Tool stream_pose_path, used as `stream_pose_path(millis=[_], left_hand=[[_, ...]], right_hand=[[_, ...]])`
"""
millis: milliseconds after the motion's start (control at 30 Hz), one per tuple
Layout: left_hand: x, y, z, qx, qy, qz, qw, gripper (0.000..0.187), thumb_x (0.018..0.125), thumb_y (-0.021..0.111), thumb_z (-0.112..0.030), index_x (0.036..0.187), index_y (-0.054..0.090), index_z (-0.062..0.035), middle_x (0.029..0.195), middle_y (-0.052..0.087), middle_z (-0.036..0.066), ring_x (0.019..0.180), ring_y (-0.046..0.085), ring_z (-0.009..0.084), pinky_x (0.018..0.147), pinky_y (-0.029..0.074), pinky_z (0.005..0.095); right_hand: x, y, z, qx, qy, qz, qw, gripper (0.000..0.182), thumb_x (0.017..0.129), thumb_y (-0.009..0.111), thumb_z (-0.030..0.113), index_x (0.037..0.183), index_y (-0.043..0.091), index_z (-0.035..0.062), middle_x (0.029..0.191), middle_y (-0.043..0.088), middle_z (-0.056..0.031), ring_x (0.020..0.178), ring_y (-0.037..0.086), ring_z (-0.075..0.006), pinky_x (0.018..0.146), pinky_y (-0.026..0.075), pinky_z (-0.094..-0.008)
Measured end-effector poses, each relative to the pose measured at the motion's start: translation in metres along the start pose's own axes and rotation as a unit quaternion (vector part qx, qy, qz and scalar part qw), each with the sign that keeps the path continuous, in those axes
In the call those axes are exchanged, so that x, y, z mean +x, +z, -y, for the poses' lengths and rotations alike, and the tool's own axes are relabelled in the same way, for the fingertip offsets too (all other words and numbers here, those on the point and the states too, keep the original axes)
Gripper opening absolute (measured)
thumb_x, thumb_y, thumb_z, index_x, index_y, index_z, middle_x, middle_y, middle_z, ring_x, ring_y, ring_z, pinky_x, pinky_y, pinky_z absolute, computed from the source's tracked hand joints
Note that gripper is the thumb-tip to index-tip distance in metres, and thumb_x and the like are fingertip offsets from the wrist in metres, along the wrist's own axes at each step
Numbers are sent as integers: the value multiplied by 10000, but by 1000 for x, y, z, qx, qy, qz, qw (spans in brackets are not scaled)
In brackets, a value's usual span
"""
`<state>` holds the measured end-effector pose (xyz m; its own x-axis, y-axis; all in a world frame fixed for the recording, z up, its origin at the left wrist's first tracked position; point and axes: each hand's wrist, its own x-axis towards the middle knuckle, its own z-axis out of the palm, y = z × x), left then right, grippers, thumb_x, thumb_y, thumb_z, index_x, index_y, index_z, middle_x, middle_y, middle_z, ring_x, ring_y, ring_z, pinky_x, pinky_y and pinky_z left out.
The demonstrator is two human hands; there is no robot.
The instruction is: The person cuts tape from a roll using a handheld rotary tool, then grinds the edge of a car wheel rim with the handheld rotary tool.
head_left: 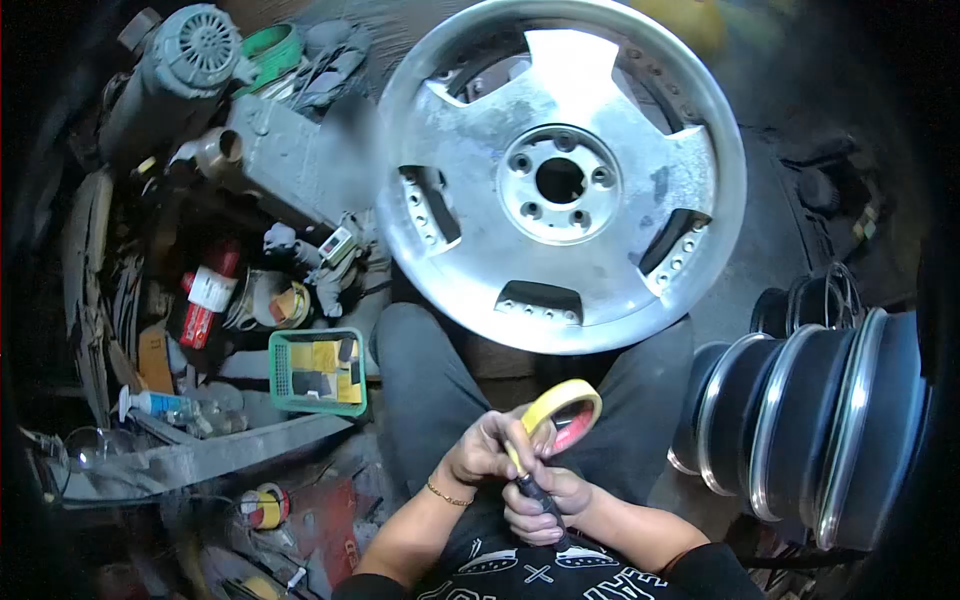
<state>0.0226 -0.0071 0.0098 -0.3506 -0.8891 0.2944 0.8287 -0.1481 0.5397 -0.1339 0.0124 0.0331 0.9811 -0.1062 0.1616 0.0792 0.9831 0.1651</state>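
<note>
Above my lap, my left hand (487,448) is closed on a roll of yellow tape (552,398) with a pink-red inner core. A yellow strip of the tape runs down from the roll to the top of a slim black-handled tool (538,493). My right hand (548,507) wraps around the handle of that tool, close below the left fingers. What kind of tool it is, I cannot tell. Just beyond my hands, a large silver car wheel (470,270) lies face-up over my knees, its five bolt holes and open centre facing the camera.
To the right, several wheel rims (800,420) stand in a row. On the left are a green basket (275,390) of yellow and dark pieces, a red-and-white canister (210,290), a grey motor (195,50), and another tape roll (265,508) lower down.
</note>
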Motion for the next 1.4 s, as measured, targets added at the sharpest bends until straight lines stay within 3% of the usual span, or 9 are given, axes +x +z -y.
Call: stream_pose_path(millis=[100, 233, 367, 533, 767, 1167, 1233, 1300, 1400], left_hand=[[-24, 3, -33, 236, -34, -265, 934, 519, 931, 679, -317, 1349, 521, -55, 911, 586, 24, 770, 515, 92, 716, 443, 225], [-48, 46, -71, 598, -91, -358, 711, 479, 931, 661, -150, 1366, 488, -45, 1022, 711, 125, 854, 695, 177, 774, 545, 318], [-116, 81, -103, 668, -179, -388, 609, 453, 864, 710, -248, 1250, 553, -71, 847, 705, 193, 776, 706, 361, 680, 563, 415], [-223, 104, -149, 715, -427, -460, 308, 375, 840, 713, -431, 1014, 650, -105, 751, 680, 193, 709, 670, 405, 632, 524, 498], [-344, 91, -189, 852, -170, -494, 33, 230, 870, 705, -248, 984, 656, -54, 908, 659, 133, 883, 605, 319, 809, 433, 414], [-365, 49, -166, 807, -140, -570, -59, 216, 934, 571, -209, 1007, 606, -8, 1076, 557, 244, 1040, 499, 413, 913, 372, 518], [-352, 48, -135, 798, -153, -582, 25, 201, 936, 554, -189, 963, 603, 5, 964, 600, 249, 962, 550, 404, 865, 405, 500], [-342, 40, -102, 762, -320, -501, 257, 243, 934, 565, -226, 866, 621, 0, 849, 623, 233, 851, 582, 396, 803, 439, 491], [-279, 3, -64, 792, -353, -326, 377, 307, 909, 603, -274, 752, 623, -12, 800, 631, 202, 789, 582, 396, 765, 454, 495]], right_hand=[[-6, 15, 19, -164, 25, -117, 979, 549, 985, 454, 557, 773, 472, 51, 650, 470, -41, 508, 455, -135, 470, 401, -261], [-23, 12, 37, -367, -8, -308, 878, 584, 917, 584, 560, 870, 592, -22, 727, 594, -108, 586, 571, -180, 541, 484, -300], [-5, 14, 48, -521, -31, -318, 791, 731, 880, 563, 667, 912, 594, -63, 737, 635, -117, 575, 609, -169, 536, 482, -262], [6, 11, 53, -520, -16, -308, 796, 745, 886, 545, 674, 895, 591, -69, 707, 624, -118, 542, 599, -168, 524, 477, -264], [13, -7, 51, -495, -102, -346, 791, 595, 952, 519, 572, 891, 552, -20, 652, 582, -95, 498, 583, -171, 480, 485, -271], [1, 1, 58, -426, -227, -408, 775, 358, 930, 612, 360, 978, 555, 10, 764, 577, -72, 577, 573, -162, 523, 489, -277], [-3, -8, 59, -450, -218, -465, 730, 290, 857, 682, 220, 1013, 549, 16, 823, 573, -58, 625, 575, -150, 555, 495, -272], [4, -2, 54, -446, -184, -524, 702, 277, 821, 692, 129, 1044, 564, 24, 852, 584, -43, 687, 583, -143, 618, 515, -284], [6, -9, 53, -507, -138, -535, 661, 218, 854, 652, 91, 1048, 606, 2, 899, 615, -49, 760, 597, -136, 726, 506, -290]])
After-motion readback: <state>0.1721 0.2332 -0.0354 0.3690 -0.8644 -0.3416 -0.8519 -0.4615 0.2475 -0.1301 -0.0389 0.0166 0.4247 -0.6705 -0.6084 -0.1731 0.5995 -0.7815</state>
